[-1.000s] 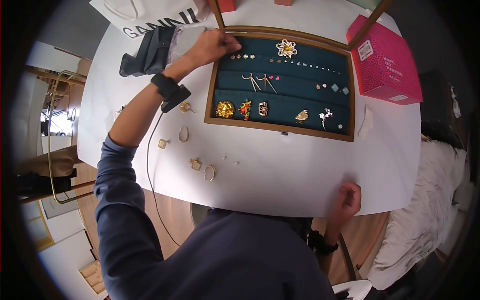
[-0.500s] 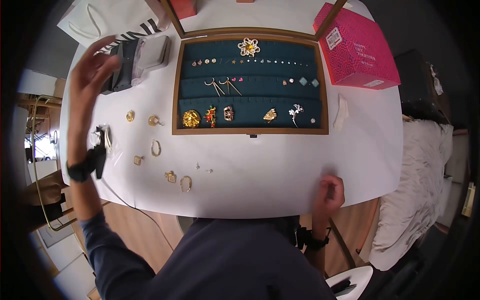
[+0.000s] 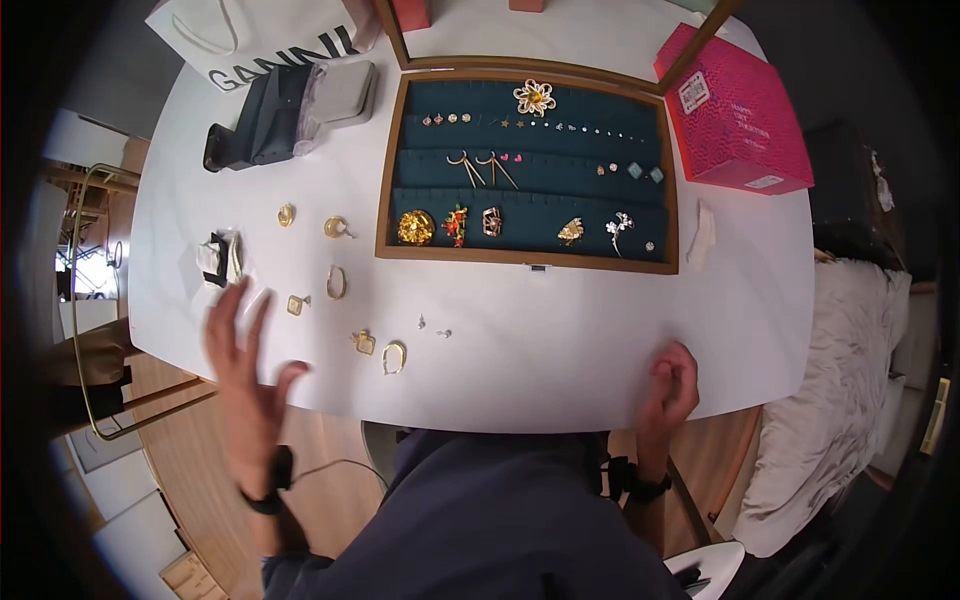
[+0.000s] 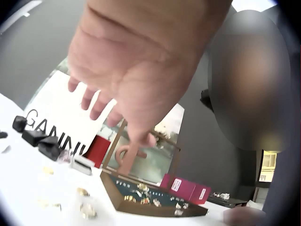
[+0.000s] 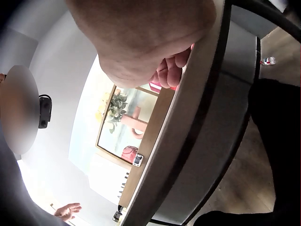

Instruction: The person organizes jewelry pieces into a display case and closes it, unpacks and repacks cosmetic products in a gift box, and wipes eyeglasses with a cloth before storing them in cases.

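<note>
My left hand [image 3: 245, 370] hovers at the table's front left edge with fingers spread and nothing in its grasp. Closest to it lie loose gold earrings: a square one [image 3: 297, 305], another squarish one [image 3: 364, 342] and a hoop [image 3: 394, 358]. A second hoop [image 3: 336, 283] and two rounder gold earrings, one [image 3: 287, 215] further left, are behind them. Two tiny studs [image 3: 444, 333] sit to the right. Loosely curled and holding nothing, my right hand [image 3: 672, 390] rests at the front right edge. The wooden jewelry case [image 3: 460, 258] stands lid up, with rows of earrings and brooches on dark green padding.
A pink box [image 3: 740, 115] borders the case on the right, near a white strip [image 3: 703, 235]. Black cases [image 3: 262, 118], a grey box [image 3: 342, 92] and a white paper bag [image 3: 270, 45] stand at back left. A small black-and-white bundle [image 3: 220, 258] lies at the left.
My left hand has left the case's back left corner, swung out left past the black cases and come down to the front left edge. The right hand stays put. The head view has shifted.
</note>
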The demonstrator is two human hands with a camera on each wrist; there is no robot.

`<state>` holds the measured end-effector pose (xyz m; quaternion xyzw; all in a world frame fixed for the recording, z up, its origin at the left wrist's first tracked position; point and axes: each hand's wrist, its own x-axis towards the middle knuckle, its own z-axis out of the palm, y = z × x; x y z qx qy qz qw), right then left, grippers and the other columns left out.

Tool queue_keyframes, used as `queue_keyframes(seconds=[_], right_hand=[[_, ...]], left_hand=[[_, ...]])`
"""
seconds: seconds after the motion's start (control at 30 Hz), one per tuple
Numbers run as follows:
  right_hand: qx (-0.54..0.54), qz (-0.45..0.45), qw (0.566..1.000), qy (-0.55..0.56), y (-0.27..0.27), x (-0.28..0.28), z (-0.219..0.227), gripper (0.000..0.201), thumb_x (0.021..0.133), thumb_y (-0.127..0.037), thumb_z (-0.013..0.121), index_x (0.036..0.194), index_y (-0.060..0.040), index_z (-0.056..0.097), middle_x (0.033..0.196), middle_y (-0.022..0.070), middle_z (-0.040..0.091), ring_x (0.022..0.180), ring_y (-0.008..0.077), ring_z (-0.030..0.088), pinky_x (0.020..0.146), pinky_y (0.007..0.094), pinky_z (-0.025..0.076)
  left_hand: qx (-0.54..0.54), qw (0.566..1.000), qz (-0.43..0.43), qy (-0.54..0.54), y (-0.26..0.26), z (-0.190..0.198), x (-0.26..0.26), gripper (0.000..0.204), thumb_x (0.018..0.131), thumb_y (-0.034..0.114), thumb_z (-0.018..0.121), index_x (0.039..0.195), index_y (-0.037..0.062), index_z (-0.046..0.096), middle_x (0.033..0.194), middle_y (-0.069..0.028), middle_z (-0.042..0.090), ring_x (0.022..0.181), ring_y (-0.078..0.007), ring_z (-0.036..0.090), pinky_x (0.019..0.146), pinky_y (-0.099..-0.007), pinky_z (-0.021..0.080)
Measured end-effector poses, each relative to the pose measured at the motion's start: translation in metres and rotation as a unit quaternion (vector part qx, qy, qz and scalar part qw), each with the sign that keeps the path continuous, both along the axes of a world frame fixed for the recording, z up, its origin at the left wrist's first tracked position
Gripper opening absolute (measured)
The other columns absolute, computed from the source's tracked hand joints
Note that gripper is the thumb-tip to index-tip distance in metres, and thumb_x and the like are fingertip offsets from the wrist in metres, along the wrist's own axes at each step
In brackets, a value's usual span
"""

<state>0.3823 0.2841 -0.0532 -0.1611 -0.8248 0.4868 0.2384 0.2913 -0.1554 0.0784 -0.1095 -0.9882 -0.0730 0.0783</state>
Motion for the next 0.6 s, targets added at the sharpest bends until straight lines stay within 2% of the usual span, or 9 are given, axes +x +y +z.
queue_keyframes(seconds=[0.1, 0.17, 0.2, 0.27, 0.3, 0.37, 0.43, 0.53, 0.6], right_hand=[[0.011, -0.036, 0.999, -0.020, -0.006, -0.003, 0.006, 0.025, 0.096, 0.002, 0.053, 0.116, 0.0024, 0.067, 0.091, 0.0093, 0.064, 0.081, 0.0182, 0.060, 0.079, 0.0305, 0.050], [0.092, 0.029, 0.994, -0.055, -0.002, -0.002, 0.005, 0.035, 0.092, 0.002, 0.056, 0.126, 0.0030, 0.065, 0.101, 0.0127, 0.066, 0.090, 0.0246, 0.063, 0.084, 0.0352, 0.052], [0.090, 0.031, 0.994, -0.051, -0.005, -0.002, 0.005, 0.035, 0.092, 0.002, 0.056, 0.126, 0.0030, 0.065, 0.101, 0.0127, 0.066, 0.090, 0.0246, 0.063, 0.084, 0.0352, 0.052], [0.269, 0.066, 0.959, -0.062, -0.012, -0.005, 0.008, 0.040, 0.089, 0.001, 0.057, 0.129, 0.0021, 0.063, 0.122, 0.0184, 0.062, 0.109, 0.0336, 0.061, 0.094, 0.0427, 0.051], [0.268, 0.068, 0.959, -0.060, -0.018, -0.006, 0.012, 0.040, 0.089, 0.001, 0.057, 0.129, 0.0021, 0.063, 0.122, 0.0184, 0.062, 0.109, 0.0336, 0.061, 0.094, 0.0427, 0.051], [0.377, 0.121, 0.914, -0.088, -0.028, -0.012, 0.022, 0.044, 0.089, -0.001, 0.056, 0.133, 0.0007, 0.061, 0.142, 0.0222, 0.052, 0.130, 0.0423, 0.050, 0.107, 0.0510, 0.044], [0.368, 0.128, 0.917, -0.087, -0.027, -0.016, 0.021, 0.045, 0.089, -0.002, 0.055, 0.134, 0.0004, 0.060, 0.145, 0.0233, 0.049, 0.134, 0.0439, 0.046, 0.110, 0.0532, 0.041], [0.351, 0.138, 0.921, -0.096, -0.027, -0.017, 0.022, 0.047, 0.089, -0.002, 0.054, 0.136, 0.0009, 0.058, 0.148, 0.0248, 0.047, 0.139, 0.0458, 0.041, 0.114, 0.0561, 0.037], [0.342, 0.141, 0.924, -0.101, -0.026, -0.018, 0.021, 0.047, 0.089, -0.002, 0.054, 0.136, 0.0016, 0.057, 0.149, 0.0252, 0.047, 0.140, 0.0460, 0.041, 0.115, 0.0569, 0.037]], left_hand=[[-0.035, 0.996, -0.078, 0.010, 0.016, -0.069, 0.035, 0.067, 0.095, 0.056, 0.062, 0.149, 0.0172, 0.055, 0.161, -0.0158, 0.040, 0.148, -0.0379, 0.037, 0.121, -0.0632, 0.021], [-0.009, 0.998, -0.063, -0.002, 0.036, -0.106, 0.051, 0.071, 0.096, 0.067, 0.053, 0.148, 0.0198, 0.057, 0.161, -0.0152, 0.041, 0.148, -0.0377, 0.037, 0.121, -0.0641, 0.018], [-0.012, 0.998, -0.061, 0.001, 0.043, -0.113, 0.055, 0.071, 0.096, 0.067, 0.053, 0.148, 0.0198, 0.057, 0.161, -0.0152, 0.041, 0.148, -0.0377, 0.037, 0.121, -0.0641, 0.018], [0.002, 0.998, -0.033, 0.049, 0.055, -0.120, 0.061, 0.077, 0.095, 0.074, 0.046, 0.151, 0.0213, 0.054, 0.163, -0.0160, 0.038, 0.151, -0.0388, 0.033, 0.122, -0.0644, 0.014], [0.000, 0.998, -0.031, 0.051, 0.060, -0.118, 0.060, 0.077, 0.095, 0.074, 0.046, 0.151, 0.0213, 0.054, 0.163, -0.0160, 0.038, 0.151, -0.0388, 0.033, 0.122, -0.0644, 0.014], [0.002, 0.999, -0.032, -0.038, 0.069, -0.112, 0.052, 0.082, 0.098, 0.077, 0.034, 0.154, 0.0188, 0.051, 0.166, -0.0195, 0.033, 0.154, -0.0411, 0.028, 0.122, -0.0658, 0.010], [-0.004, 0.996, -0.037, -0.084, 0.078, -0.107, 0.050, 0.082, 0.098, 0.075, 0.034, 0.157, 0.0197, 0.047, 0.169, -0.0200, 0.027, 0.156, -0.0424, 0.024, 0.122, -0.0661, 0.006], [0.005, 0.997, -0.034, -0.066, 0.080, -0.112, 0.055, 0.074, 0.099, 0.067, 0.043, 0.153, 0.0177, 0.051, 0.165, -0.0198, 0.034, 0.153, -0.0412, 0.029, 0.123, -0.0651, 0.010], [0.084, 0.996, -0.028, 0.022, 0.074, -0.117, 0.060, 0.060, 0.097, 0.052, 0.058, 0.143, 0.0125, 0.060, 0.152, -0.0185, 0.048, 0.143, -0.0404, 0.042, 0.119, -0.0616, 0.024]])
